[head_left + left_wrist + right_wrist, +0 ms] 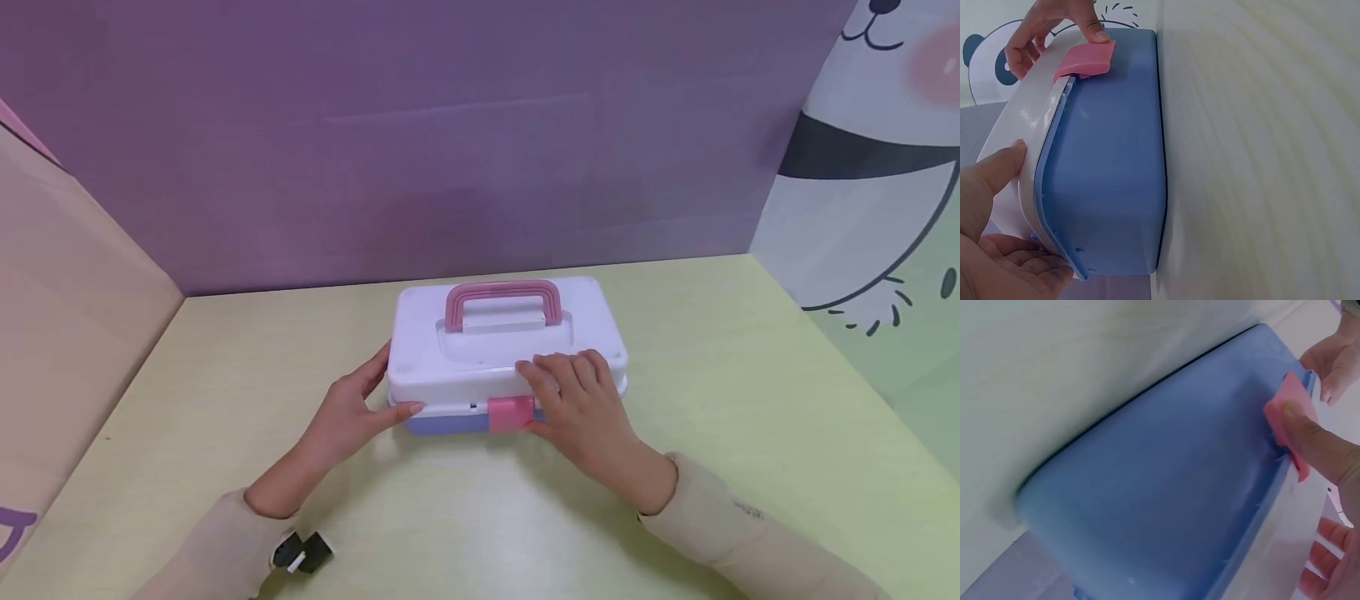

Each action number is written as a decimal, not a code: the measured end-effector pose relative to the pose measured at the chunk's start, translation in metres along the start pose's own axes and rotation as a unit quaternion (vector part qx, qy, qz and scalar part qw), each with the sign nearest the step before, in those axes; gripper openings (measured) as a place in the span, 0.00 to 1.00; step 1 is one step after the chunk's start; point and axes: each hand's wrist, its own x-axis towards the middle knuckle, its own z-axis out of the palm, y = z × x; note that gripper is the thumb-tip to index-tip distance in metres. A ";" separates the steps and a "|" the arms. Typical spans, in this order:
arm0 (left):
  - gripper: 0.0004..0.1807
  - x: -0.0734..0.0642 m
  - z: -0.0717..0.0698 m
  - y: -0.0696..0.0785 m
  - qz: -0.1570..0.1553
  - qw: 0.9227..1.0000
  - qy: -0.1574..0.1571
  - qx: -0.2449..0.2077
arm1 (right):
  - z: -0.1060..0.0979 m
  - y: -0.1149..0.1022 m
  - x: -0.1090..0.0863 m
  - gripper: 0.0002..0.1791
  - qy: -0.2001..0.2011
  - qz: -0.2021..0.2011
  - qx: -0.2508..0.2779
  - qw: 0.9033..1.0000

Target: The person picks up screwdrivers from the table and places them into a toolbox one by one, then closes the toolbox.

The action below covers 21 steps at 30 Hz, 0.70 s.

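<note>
A storage box (480, 357) with a white lid, a blue base (1107, 156) and a pink carrying handle (504, 289) stands on the table. Its pink latch (511, 414) is at the middle of the front. My left hand (354, 410) grips the lid's left end, thumb on the front rim, fingers around the side. With my right hand (583, 410) I hold the box at the latch: the thumb presses the latch's lower part in the right wrist view, while the fingers rest on the lid's front edge. The lid is down; whatever lies inside is hidden.
The pale wooden table (247, 367) runs back to a purple wall panel (465, 150). A beige panel (67, 275) borders the left side, and a panel with a cartoon animal (855, 208) the right. A small black device (303, 552) sits at the left sleeve.
</note>
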 end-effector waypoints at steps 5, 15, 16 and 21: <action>0.50 0.000 0.001 -0.002 0.001 1.000 0.002 -0.001 | -0.001 0.005 -0.001 0.51 -0.008 -0.008 0.024 1.000; 0.50 -0.001 0.001 0.002 0.002 1.000 -0.001 -0.004 | 0.002 0.007 -0.003 0.51 -0.004 -0.009 0.034 0.999; 0.50 -0.001 0.001 0.003 0.002 1.000 -0.001 -0.003 | 0.002 0.007 -0.003 0.51 -0.003 -0.010 0.031 0.999; 0.49 -0.001 0.002 0.001 0.012 1.000 0.004 -0.012 | 0.007 0.007 -0.004 0.50 0.008 -0.025 0.008 1.000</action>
